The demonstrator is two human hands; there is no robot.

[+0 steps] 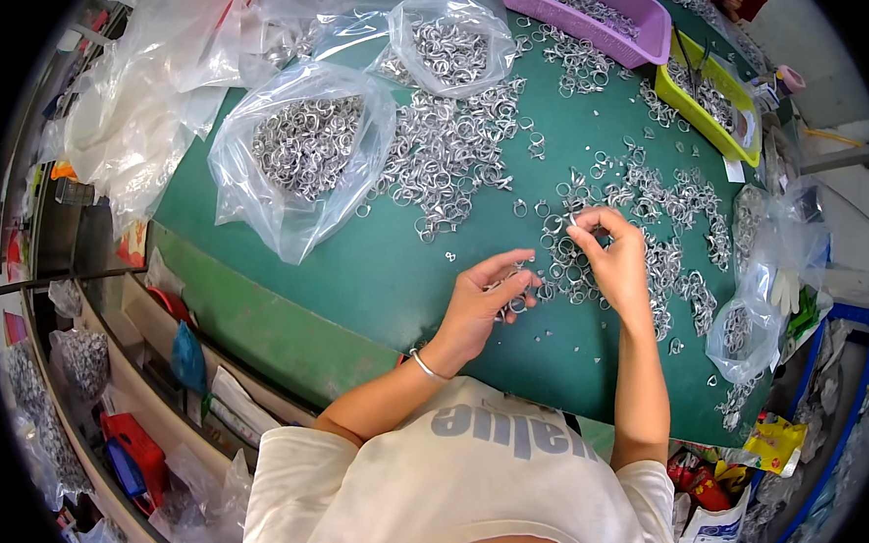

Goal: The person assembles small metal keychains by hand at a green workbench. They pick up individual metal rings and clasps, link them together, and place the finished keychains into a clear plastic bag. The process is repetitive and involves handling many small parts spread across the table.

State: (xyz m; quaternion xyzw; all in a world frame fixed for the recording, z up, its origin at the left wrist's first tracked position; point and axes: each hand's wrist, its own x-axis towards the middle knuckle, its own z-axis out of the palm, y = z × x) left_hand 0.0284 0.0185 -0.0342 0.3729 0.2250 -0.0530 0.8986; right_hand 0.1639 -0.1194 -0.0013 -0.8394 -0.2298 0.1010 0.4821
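Over the green tabletop, my left hand [490,293] is curled round several silver-coloured metal rings. A bangle circles that wrist. To its right, my right hand [610,248] pinches a single metal ring [572,221] between thumb and fingertips. Beneath and beyond it spreads a loose scatter of similar rings [665,259]. Farther off to the left lies a larger heap of rings [448,158], beside an open clear plastic bag [310,145] filled with them. A second clear bag [450,49] of rings stands behind the heap.
At the far right are a purple basket [584,23] and a yellow-green basket [706,105], both holding rings. A small clear bag [742,334] lies near the right table edge. Empty plastic bags [142,129] are piled at the far left. Open drawers [183,353] line the left side.
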